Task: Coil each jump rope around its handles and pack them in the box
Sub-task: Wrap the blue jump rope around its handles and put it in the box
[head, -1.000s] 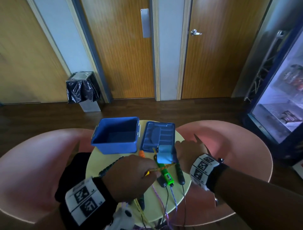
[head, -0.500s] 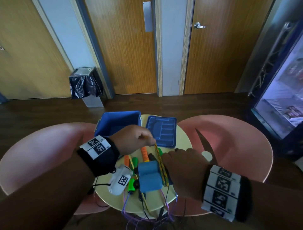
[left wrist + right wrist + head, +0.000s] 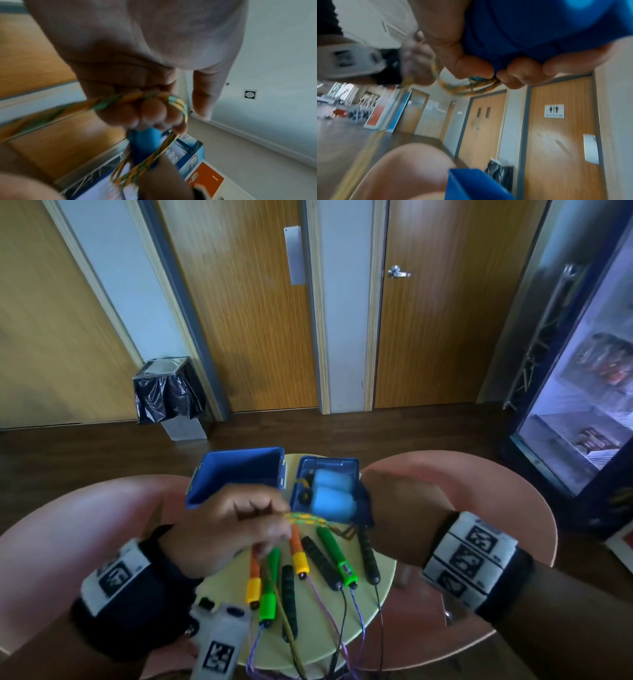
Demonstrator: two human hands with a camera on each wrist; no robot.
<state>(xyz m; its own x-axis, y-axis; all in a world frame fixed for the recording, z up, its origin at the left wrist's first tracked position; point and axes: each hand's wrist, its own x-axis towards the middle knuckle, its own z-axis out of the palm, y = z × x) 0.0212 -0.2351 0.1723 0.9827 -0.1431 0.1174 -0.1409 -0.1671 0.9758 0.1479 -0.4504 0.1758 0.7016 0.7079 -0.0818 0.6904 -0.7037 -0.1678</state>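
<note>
My right hand (image 3: 394, 508) grips the pair of light blue foam handles (image 3: 332, 498) in the air in front of the blue lid (image 3: 329, 467). Its fingers (image 3: 518, 73) curl round the blue handles (image 3: 530, 27). My left hand (image 3: 239, 525) pinches the yellow-green braided rope (image 3: 305, 518) just left of the handles. In the left wrist view the rope (image 3: 154, 100) runs through the curled fingers and loops round the blue handle (image 3: 145, 142). The open blue box (image 3: 239, 474) stands behind my left hand and looks empty.
Orange-yellow handles (image 3: 299, 556), green handles (image 3: 339, 556) and black handles (image 3: 320, 559) lie side by side on the round yellow table (image 3: 380, 587), their cords trailing over its near edge. Pink chairs (image 3: 479, 491) flank it. A bin (image 3: 168, 398) stands by the doors, a fridge (image 3: 582, 405) at right.
My right hand has lifted the blue handles off the table and away toward the lid. My left hand has brought the rope from above the handles down to their left side.
</note>
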